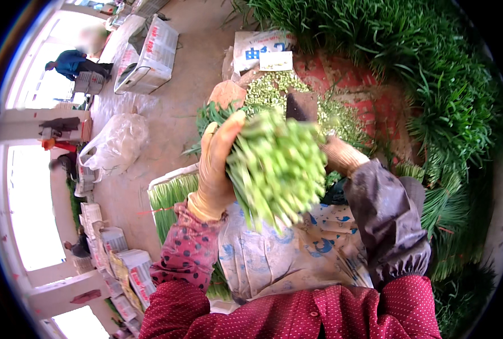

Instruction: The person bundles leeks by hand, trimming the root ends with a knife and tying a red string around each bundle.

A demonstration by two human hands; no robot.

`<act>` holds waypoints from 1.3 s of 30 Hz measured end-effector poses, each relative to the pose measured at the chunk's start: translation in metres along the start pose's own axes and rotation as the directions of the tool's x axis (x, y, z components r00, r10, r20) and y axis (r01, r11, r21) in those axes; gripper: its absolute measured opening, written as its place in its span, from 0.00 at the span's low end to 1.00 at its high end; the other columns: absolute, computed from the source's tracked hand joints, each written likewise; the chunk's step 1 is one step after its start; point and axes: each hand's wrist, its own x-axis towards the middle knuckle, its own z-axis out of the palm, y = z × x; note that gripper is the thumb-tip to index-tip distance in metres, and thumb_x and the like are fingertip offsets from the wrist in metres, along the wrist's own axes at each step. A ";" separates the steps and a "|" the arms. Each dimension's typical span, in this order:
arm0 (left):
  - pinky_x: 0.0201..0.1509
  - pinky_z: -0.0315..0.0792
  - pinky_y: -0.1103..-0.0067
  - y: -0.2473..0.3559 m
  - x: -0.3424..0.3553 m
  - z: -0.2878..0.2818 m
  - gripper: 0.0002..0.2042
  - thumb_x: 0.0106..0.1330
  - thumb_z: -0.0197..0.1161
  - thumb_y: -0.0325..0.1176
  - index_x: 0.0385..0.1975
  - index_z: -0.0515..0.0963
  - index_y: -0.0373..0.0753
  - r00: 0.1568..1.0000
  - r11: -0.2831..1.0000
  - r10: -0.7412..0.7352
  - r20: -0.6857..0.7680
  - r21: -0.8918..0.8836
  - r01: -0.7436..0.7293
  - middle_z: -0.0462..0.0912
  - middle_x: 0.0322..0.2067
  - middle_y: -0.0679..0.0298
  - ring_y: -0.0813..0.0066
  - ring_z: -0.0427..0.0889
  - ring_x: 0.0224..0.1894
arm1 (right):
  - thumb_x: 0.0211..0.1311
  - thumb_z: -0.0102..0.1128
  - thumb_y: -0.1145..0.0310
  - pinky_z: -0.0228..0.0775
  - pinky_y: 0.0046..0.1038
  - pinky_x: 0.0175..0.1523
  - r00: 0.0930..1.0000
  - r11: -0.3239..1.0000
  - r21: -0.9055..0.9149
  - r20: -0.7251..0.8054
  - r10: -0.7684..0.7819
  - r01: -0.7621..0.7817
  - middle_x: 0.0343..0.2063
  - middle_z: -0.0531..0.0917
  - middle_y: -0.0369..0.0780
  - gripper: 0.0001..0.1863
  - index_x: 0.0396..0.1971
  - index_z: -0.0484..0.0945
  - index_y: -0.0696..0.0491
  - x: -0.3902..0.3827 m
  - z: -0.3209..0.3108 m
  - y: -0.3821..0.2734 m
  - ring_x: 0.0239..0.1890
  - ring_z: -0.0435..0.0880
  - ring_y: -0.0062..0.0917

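A thick bunch of green chives is held up in front of me, its pale cut ends facing me and blurred by motion. My left hand, in a yellowish glove, is closed around the bunch's left side. At the bunch's right edge is my right hand, also gloved and closed, its fingertips hidden behind the stalks. Just beyond, a dark broad blade like a cleaver's sticks out; its handle is hidden, but it lines up with my right hand. Chopped stalk ends lie scattered past the bunch.
Heaps of long green chives line the far and right sides. A tray of trimmed chives stands left of my knees. Further left are a plastic bag, a white crate, stacked boxes and a person in blue.
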 end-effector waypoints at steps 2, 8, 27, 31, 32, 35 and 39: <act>0.62 0.59 0.49 0.026 0.001 -0.003 0.35 0.52 0.67 0.36 0.64 0.65 0.52 0.992 0.990 0.105 0.063 0.087 -0.110 0.68 0.63 0.63 0.60 0.65 0.64 | 0.72 0.49 0.50 0.77 0.37 0.54 0.962 0.925 0.380 0.260 -0.087 -0.019 0.45 0.83 0.44 0.28 0.55 0.72 0.60 -0.036 0.009 0.007 0.47 0.84 0.30; 0.66 0.50 0.36 0.109 0.004 -0.025 0.28 0.64 0.55 0.34 0.65 0.65 0.62 0.890 0.874 0.011 0.456 0.428 -0.230 0.56 0.73 0.68 0.61 0.54 0.75 | 0.65 0.61 0.46 0.72 0.39 0.64 0.786 0.444 0.868 0.430 -0.444 -0.224 0.61 0.75 0.43 0.36 0.67 0.64 0.49 -0.143 0.066 -0.006 0.57 0.78 0.32; 0.69 0.61 0.72 0.079 0.013 -0.116 0.56 0.53 0.79 0.42 0.74 0.41 0.44 0.612 0.325 -0.457 0.645 -0.520 0.790 0.64 0.65 0.60 0.69 0.64 0.66 | 0.54 0.75 0.60 0.73 0.34 0.57 0.827 0.825 0.070 -0.073 -0.557 0.561 0.49 0.80 0.49 0.42 0.60 0.61 0.66 -0.179 0.224 -0.019 0.51 0.81 0.35; 0.67 0.66 0.70 0.083 -0.005 -0.103 0.44 0.56 0.74 0.33 0.70 0.54 0.37 0.540 0.052 -0.536 0.649 -0.613 0.789 0.68 0.63 0.58 0.67 0.70 0.63 | 0.53 0.74 0.56 0.67 0.34 0.62 0.796 0.800 0.101 0.090 -0.599 0.591 0.54 0.77 0.54 0.51 0.67 0.53 0.67 -0.156 0.231 0.023 0.60 0.75 0.40; 0.63 0.71 0.70 0.079 -0.025 -0.098 0.37 0.57 0.72 0.31 0.67 0.60 0.34 0.523 0.013 -0.581 0.624 -0.635 0.772 0.74 0.58 0.56 0.67 0.76 0.58 | 0.53 0.74 0.55 0.66 0.34 0.63 0.795 0.808 0.033 0.162 -0.585 0.588 0.55 0.76 0.54 0.52 0.67 0.51 0.67 -0.157 0.231 0.033 0.61 0.75 0.40; 0.59 0.76 0.70 0.075 -0.079 -0.105 0.34 0.58 0.71 0.34 0.63 0.64 0.31 0.391 -0.191 -0.548 0.739 -0.566 0.802 0.78 0.54 0.56 0.66 0.80 0.53 | 0.54 0.73 0.55 0.64 0.36 0.66 0.818 0.827 -0.144 0.313 -0.483 0.544 0.59 0.73 0.53 0.53 0.70 0.50 0.64 -0.168 0.210 0.044 0.62 0.73 0.40; 0.57 0.77 0.70 0.095 -0.130 -0.101 0.32 0.58 0.70 0.35 0.61 0.67 0.32 0.381 -0.137 -0.673 0.634 -0.613 0.778 0.80 0.52 0.57 0.66 0.81 0.51 | 0.57 0.72 0.60 0.65 0.33 0.63 0.900 0.909 0.315 0.248 -0.358 0.274 0.56 0.78 0.45 0.42 0.67 0.62 0.61 -0.162 0.185 0.070 0.57 0.76 0.34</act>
